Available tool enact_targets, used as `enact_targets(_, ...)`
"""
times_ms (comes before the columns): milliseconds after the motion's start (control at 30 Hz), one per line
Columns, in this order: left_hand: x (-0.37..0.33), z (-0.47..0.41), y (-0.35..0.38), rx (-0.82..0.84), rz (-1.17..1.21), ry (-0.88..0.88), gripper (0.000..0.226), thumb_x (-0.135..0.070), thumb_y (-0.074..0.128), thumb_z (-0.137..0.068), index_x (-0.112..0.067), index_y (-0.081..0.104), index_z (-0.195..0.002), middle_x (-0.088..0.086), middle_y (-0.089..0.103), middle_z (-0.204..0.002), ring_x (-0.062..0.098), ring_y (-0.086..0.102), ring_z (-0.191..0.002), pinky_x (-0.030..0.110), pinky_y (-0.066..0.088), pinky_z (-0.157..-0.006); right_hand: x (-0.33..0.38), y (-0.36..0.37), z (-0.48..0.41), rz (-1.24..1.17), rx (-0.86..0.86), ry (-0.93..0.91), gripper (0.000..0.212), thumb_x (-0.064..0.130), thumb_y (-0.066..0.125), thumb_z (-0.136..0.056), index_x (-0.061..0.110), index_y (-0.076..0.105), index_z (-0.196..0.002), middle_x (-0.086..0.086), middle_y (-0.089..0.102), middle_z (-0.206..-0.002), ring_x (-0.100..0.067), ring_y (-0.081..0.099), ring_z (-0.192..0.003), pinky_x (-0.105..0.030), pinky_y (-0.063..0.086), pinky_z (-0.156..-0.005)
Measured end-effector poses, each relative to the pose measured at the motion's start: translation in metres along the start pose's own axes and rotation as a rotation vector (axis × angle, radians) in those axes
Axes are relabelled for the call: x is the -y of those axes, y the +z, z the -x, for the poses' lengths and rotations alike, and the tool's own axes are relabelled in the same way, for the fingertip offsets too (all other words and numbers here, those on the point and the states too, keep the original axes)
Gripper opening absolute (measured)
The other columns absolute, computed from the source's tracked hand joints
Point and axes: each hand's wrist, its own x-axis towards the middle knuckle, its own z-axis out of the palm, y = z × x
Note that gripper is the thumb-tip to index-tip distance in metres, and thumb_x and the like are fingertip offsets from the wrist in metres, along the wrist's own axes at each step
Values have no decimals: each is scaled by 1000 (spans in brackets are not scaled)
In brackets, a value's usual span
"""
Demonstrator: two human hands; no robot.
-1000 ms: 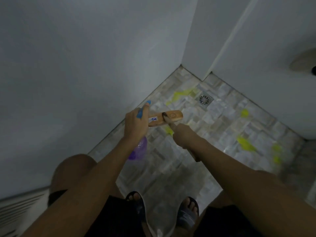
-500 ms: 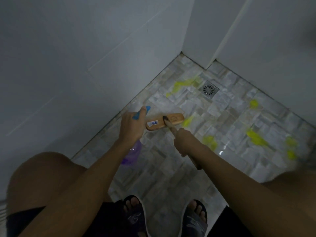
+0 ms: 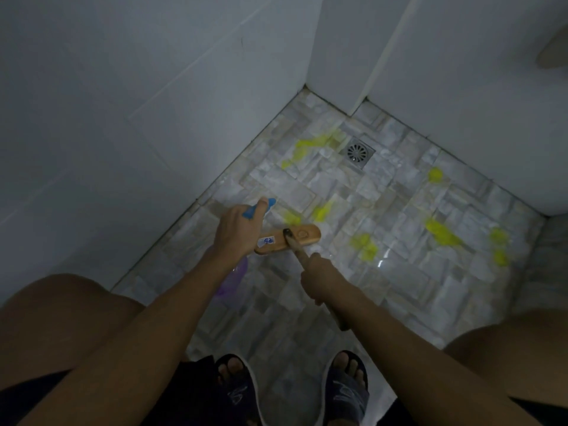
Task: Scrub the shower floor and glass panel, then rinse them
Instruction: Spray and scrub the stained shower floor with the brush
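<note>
"Half a second back the brush head point(image 3: 307, 235) sat level with those yellow patches point(image 3: 321, 212). Now it's been drawn nearer the person, and the patches lie just past its far edge."

"A backstroke, I'd say. It's flat on the shower floor point(image 3: 399, 272), close to the left wall point(image 3: 123, 118), with the drain point(image 3: 357, 152) well apart at the far side."

"Why squat so low, both arms out between the knees?"

"Probably to lean weight down the handle point(image 3: 296, 250). Look at the right hand point(image 3: 319, 279). Its fingers are wrapped tight round the wooden shaft, quite close to the head, and one digit seems laid along it to steer."

"And the left hand point(image 3: 236, 232)?"

"Curled round the neck of a spray bottle point(image 3: 238, 276). The blue trigger pokes out beyond the knuckles, and the purple body hangs under the wrist. The hand overlaps the left end of the brush head, but I can't tell whether it touches it."

"Odd to keep hold of the bottle while scrubbing."

"My guess is it saves reaching for it when more cleaner is wanted."

"How far along is the job?"

"Early, I'd judge. Several blobs to the right look untouched and unspread. As for the glass panel, I can't make out which of these pale surfaces it is, so I can't say anything about it."
</note>
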Motion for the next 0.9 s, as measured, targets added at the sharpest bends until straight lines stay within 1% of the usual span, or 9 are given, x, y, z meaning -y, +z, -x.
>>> enact_targets(67, -2, -3, 5, 55, -17, -21, 72, -60, 41, -96, 4, 67, -76, 18, 70, -72, 31, 67, -68, 52, 57, -68, -2, 3, -6, -7, -8, 11, 40, 12, 44, -99, 10, 39, -139, -16, 48, -123, -34, 59, -99, -49, 60, -71)
enact_targets(200, -2, -1, 10, 118, -45, -85, 78, -72, 39, -85, -1, 69, -77, 15, 70, -74, 27, 67, -66, 48, 58, -67, -6, 9, -10, -31, 4, 33, 36, 13, 44, -99, 14, 40, -135, -17, 49, -123, -34, 60, -96, -48, 60, -71)
enact_targets(300, -2, 1, 10, 141, -44, -110, 84, -82, 34, -74, -5, 68, -82, 12, 69, -77, 26, 67, -68, 46, 58, -68, -10, 15, -14, -39, -6, 48, 26, 13, 45, -98, 7, 44, -124, -16, 51, -121, -32, 61, -97, -47, 61, -71)
enact_targets(433, 0, -2, 15, 187, -78, -61, 84, -82, 31, -76, -6, 67, -72, 14, 69, -75, 31, 67, -67, 52, 59, -70, -12, 19, -23, -89, 9, 84, 29, 16, 47, -98, 7, 42, -125, -11, 50, -115, -30, 62, -92, -42, 61, -64)
enact_targets(567, 2, -3, 18, 183, -40, -121, 84, -85, 37, -74, -7, 67, -78, 15, 69, -79, 31, 69, -73, 56, 59, -71, -12, 23, -26, -100, -2, 95, 28, 16, 47, -98, 8, 43, -124, -12, 50, -116, -30, 61, -94, -44, 61, -67)
enact_targets(633, 0, -3, 18, 176, -61, -111, 84, -85, 34, -74, -7, 67, -78, 14, 69, -78, 30, 69, -72, 53, 59, -71, -12, 23, -27, -116, -4, 103, 27, 16, 47, -98, 9, 42, -123, -12, 50, -115, -30, 61, -93, -42, 61, -65)
enact_targets(767, -3, -2, 20, 195, -110, -42, 83, -81, 29, -78, -7, 63, -67, 14, 68, -74, 32, 67, -72, 47, 57, -72, -14, 25, -31, -131, -2, 116, 25, 16, 47, -98, 9, 42, -121, -11, 49, -112, -31, 62, -90, -44, 61, -65)
enact_targets(833, -1, -4, 20, 206, -102, -70, 84, -83, 31, -75, -6, 64, -69, 14, 68, -73, 31, 67, -71, 47, 57, -70, -14, 26, -32, -130, 2, 119, 28, 17, 47, -98, 9, 40, -124, -10, 48, -112, -30, 61, -91, -43, 61, -63)
enact_targets(900, -1, -6, 17, 188, -78, -93, 86, -83, 32, -73, -5, 67, -75, 14, 69, -75, 30, 67, -70, 49, 59, -70, -18, 29, -34, -114, 4, 114, 32, 18, 46, -99, 9, 37, -129, -12, 48, -118, -30, 61, -94, -38, 57, -55)
